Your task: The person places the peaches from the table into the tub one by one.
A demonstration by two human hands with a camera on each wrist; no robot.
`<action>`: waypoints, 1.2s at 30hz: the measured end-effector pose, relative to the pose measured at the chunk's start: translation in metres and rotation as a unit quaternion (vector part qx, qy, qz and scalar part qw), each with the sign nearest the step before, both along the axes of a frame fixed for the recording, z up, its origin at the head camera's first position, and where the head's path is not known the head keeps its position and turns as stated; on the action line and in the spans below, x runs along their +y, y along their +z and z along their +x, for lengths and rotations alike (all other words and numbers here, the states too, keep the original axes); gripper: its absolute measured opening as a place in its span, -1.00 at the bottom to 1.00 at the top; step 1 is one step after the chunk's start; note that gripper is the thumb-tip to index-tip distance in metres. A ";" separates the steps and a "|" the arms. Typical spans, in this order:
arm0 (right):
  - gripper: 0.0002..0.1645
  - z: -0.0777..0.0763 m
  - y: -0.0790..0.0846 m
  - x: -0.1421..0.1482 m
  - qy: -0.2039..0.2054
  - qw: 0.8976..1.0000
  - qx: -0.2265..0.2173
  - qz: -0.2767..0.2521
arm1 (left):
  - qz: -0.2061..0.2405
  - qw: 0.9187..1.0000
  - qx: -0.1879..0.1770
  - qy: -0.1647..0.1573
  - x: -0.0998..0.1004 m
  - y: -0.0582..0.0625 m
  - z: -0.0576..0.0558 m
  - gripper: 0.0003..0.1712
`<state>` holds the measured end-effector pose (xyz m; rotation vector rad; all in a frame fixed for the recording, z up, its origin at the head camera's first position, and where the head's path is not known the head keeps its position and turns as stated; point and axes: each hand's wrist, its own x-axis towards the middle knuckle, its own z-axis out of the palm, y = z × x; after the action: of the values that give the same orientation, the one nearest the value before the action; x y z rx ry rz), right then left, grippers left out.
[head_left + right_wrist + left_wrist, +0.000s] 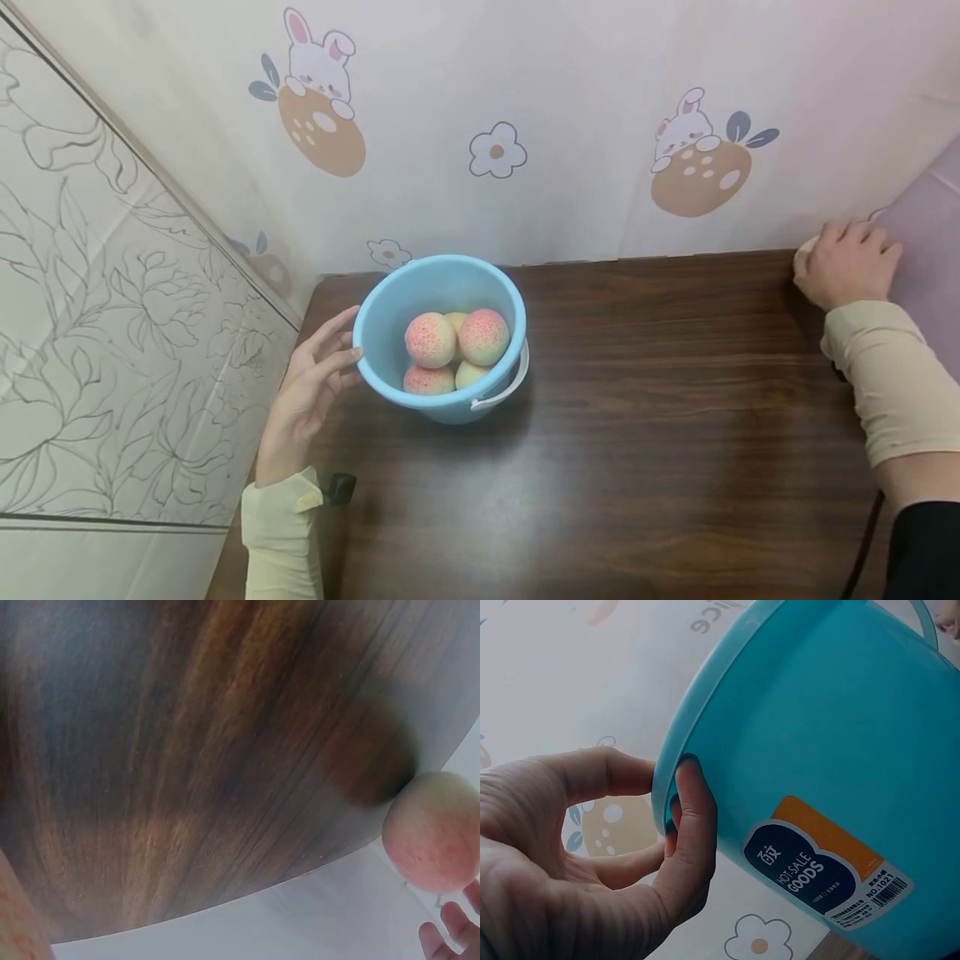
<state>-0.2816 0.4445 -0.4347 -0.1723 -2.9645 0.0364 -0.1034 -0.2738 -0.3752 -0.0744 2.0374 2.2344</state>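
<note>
A light-blue plastic bucket [365, 379] stands on the dark wooden table, its white handle [522, 375] hanging down on the right. Inside lie several round, pink-and-yellow speckled peaches [430, 340]. My left hand [307, 383] pinches the bucket's rim on the left; in the left wrist view fingers [695, 825] lie against the outer wall below the rim. At the table's far right corner, my right hand [851, 262] holds another peach [431, 832], mostly covered by the hand in the head view. Fingertips [454, 922] show beside that peach in the right wrist view.
A wall covering with rabbit and flower prints [570, 125] rises along the table's back edge. On the left is a panel with flower line drawings [112, 292]. Brown tabletop [645, 433] stretches between the bucket and my right arm. A dark cable [862, 542] runs beneath that arm.
</note>
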 end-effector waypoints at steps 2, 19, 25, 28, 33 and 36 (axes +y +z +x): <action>-0.40 -0.002 -0.001 0.003 0.000 1.000 -0.013 0.002 | 0.002 1.000 0.000 -0.001 0.000 -0.001 0.000 -0.28; -0.26 -0.003 -0.009 0.009 0.005 0.994 -0.089 -0.058 | 0.012 1.000 0.012 -0.018 -0.001 -0.003 0.001 -0.27; -0.23 0.003 -0.009 0.003 0.010 0.992 -0.114 -0.053 | 0.007 1.000 0.007 -0.009 -0.001 -0.001 -0.001 -0.28; -0.23 -0.003 -0.017 0.012 0.017 0.993 -0.112 -0.045 | 0.005 1.000 0.006 -0.007 -0.001 -0.001 -0.001 -0.28; -0.24 -0.010 -0.025 0.021 0.029 0.993 -0.108 -0.046 | 0.009 1.000 0.008 -0.005 -0.001 -0.001 -0.001 -0.27; -0.29 -0.009 -0.027 0.022 0.038 0.993 -0.104 -0.041 | 0.011 1.000 0.009 -0.003 -0.001 0.000 -0.001 -0.27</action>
<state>-0.2906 0.4662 -0.4617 -0.0777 -3.1783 0.1586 -0.1046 -0.2744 -0.3755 -0.0458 2.0175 2.2614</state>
